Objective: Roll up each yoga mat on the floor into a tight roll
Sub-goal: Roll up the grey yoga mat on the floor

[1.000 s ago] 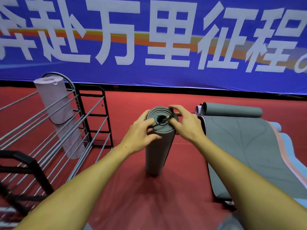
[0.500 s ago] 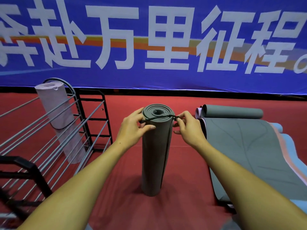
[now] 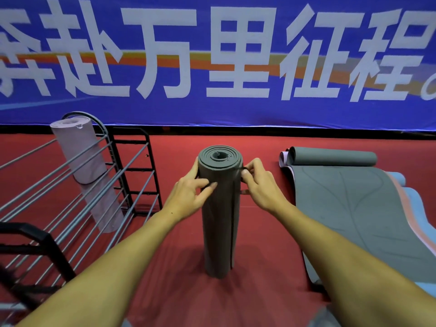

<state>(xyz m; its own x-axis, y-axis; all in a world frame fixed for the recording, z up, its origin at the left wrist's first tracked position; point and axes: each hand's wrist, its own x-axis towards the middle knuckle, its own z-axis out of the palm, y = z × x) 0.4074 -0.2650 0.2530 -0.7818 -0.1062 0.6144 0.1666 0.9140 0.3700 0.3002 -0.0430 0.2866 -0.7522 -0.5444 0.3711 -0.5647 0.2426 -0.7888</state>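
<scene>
Pinching a thin dark band at both sides of a rolled grey mat: left hand with thumb and fingertips closed on the band at the front left of the roll, right hand with fingertips closed on it at the upper right edge. Band stretched across the roll just below its top rim, apparently being worked down to bind it.

Standing upright on the red floor, coils at the top end fairly snug around a small open core, outer edge running straight down the right side. Rolled, then, and seemingly in the middle of being secured.

To the right, near but apart, a stack of flat mats: grey on top with its far end curled into a loose partial roll, pink and blue edges showing beneath. Several left to roll, by the look of it; exact count impossible to tell.

To the left, a pale mat already rolled and leaning in a metal rack. Behind everything, a blue banner with large white characters.
</scene>
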